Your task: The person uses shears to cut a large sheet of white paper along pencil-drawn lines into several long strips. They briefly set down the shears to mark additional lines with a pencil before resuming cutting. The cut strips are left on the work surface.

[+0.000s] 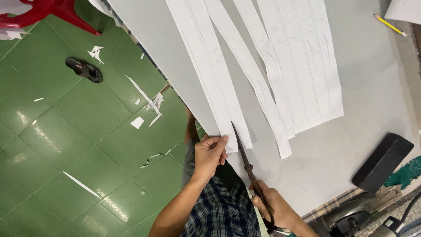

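A large white paper sheet (302, 66), cut into several long strips with faint pencil marks, lies on a grey table (368, 109). My left hand (209, 154) pinches the near end of the leftmost strip (206, 66) at the table's edge. My right hand (274, 210) grips the handles of dark scissors (245, 158), whose blades point up into that strip's end beside my left fingers.
A yellow pencil (390, 25) lies at the table's far right. A black block (382, 161) sits near the right edge above a machine part (351, 217). On the green tiled floor (66, 145) are paper scraps (151, 105), a black sandal (84, 69) and a red chair leg (66, 15).
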